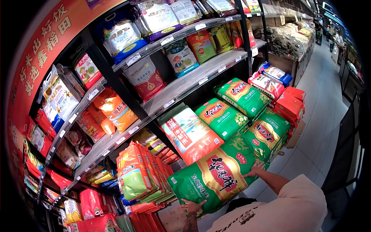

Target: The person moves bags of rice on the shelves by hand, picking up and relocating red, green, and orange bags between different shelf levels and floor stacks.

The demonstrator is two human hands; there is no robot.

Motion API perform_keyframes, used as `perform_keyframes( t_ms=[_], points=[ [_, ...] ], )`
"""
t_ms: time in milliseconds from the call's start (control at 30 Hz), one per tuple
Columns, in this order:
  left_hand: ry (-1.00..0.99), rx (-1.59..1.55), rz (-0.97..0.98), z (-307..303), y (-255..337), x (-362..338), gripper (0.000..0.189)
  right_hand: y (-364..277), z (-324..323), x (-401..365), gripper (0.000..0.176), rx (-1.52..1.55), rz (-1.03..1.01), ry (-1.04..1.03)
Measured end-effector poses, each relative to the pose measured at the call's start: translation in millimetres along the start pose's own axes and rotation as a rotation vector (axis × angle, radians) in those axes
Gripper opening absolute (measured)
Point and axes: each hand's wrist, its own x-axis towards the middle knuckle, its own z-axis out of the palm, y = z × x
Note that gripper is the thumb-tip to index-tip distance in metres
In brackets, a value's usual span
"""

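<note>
A large green rice bag [216, 176] with a gold-edged red label lies tilted in front of my body, held at both ends. My left hand [193, 207] grips its lower left end, fingers spread over the edge. At the upper right end, my right hand [255, 169] holds the bag with its fingers on the printed face. Beyond it, a white and red rice bag [190, 133] leans beside a green bag [221, 118]. Another green bag [266, 133] lies near my right hand. The undersides of the held bag are hidden.
Shelves [193, 91] with packaged rice rise ahead and to the left. Orange-green bags [133, 174] stand at the lower left. Red packages [290, 104] are stacked on the right, beside a tiled aisle [315, 100]. People are in the distance.
</note>
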Motion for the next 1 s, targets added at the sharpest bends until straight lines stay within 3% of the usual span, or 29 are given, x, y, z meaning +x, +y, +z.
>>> perform_keyframes(
  t_ms=[1000],
  points=[
    [-0.013,-0.011,-0.005,-2.9,2.3,-6.3,0.158,-6.7,-1.5,-1.4,0.162,-0.069,-0.006,-0.009]
  ],
)
